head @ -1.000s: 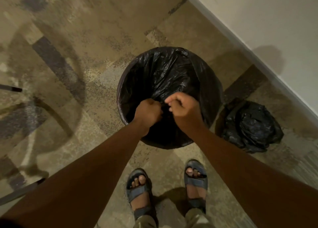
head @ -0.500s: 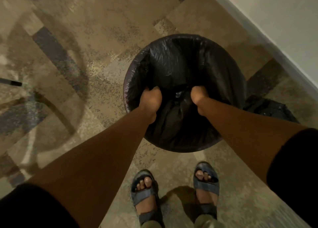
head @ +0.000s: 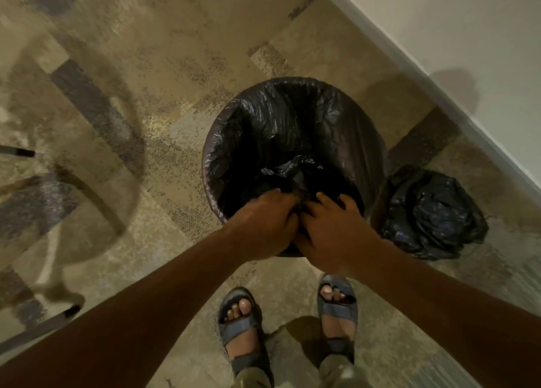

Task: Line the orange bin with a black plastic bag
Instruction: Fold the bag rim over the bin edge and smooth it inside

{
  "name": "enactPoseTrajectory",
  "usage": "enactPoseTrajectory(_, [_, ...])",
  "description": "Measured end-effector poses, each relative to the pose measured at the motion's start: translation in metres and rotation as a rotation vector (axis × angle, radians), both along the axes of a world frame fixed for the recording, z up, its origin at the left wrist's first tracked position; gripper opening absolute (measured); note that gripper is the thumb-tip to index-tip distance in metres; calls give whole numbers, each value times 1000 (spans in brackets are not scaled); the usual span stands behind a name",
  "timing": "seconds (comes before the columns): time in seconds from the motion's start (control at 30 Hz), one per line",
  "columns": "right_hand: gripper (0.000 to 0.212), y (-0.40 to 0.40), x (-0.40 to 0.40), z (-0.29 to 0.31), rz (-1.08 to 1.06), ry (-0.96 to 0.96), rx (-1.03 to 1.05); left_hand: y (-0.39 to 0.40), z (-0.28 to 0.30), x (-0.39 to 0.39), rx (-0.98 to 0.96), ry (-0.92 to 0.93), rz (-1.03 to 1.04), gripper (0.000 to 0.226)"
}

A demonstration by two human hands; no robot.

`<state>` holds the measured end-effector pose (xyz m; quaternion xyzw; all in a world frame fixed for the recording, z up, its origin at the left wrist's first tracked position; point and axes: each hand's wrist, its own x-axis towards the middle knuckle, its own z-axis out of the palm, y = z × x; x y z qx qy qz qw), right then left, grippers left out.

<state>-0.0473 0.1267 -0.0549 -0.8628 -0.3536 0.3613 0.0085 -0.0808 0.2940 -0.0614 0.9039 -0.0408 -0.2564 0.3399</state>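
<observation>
The bin (head: 210,165), at frame centre, already wears the black bag (head: 292,124). Both arms reach in: left hand (head: 263,223) and right hand (head: 333,229), fingers bunched on loose plastic at the near rim, drawn together since half a second ago.

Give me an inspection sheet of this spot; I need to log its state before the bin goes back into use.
Surface: patterned carpet floor, worn and blotchy.
Job's things: bin standing upright, black bag draped over its rim; loose bag bunched near the middle.
Clutter: second black bag, crumpled on the floor beside the bin.
Hands: left hand and right hand together at the near rim, fingers gathering the plastic.
Cables: nothing seen.
Surroundings: pale wall; dark furniture legs at left.
</observation>
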Motion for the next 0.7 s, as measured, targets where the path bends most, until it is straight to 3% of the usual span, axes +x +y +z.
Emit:
enactPoseTrajectory(0.17, [96,-22,-1,4,265,84,-85,-6,1,-6,12,317,-375,49])
enactPoseTrajectory(0.23, [94,-25,0,3,375,84,-160,-9,3,-3,161,334,-510,64])
enactPoseTrajectory(0.3, [83,-25,0,4,409,75,-194,-10,6,1,269,350,-622,61])
enactPoseTrajectory(0.37, [75,-24,7,9,366,94,-147,-8,13,5,216,349,-600,54])
enactPoseTrajectory(0.47, [60,-27,27,24,74,-5,161,14,29,13,50,59,-253,40])
enactPoseTrajectory(0.57, [51,-44,53,31,-290,-263,445,50,32,17,147,-297,299,40])
enactPoseTrajectory(0.63, [49,-56,64,29,-535,-298,472,70,29,18,216,-345,571,38])
enactPoseTrajectory(0.7, [47,-64,69,22,-790,-200,423,81,22,17,201,-210,764,42])
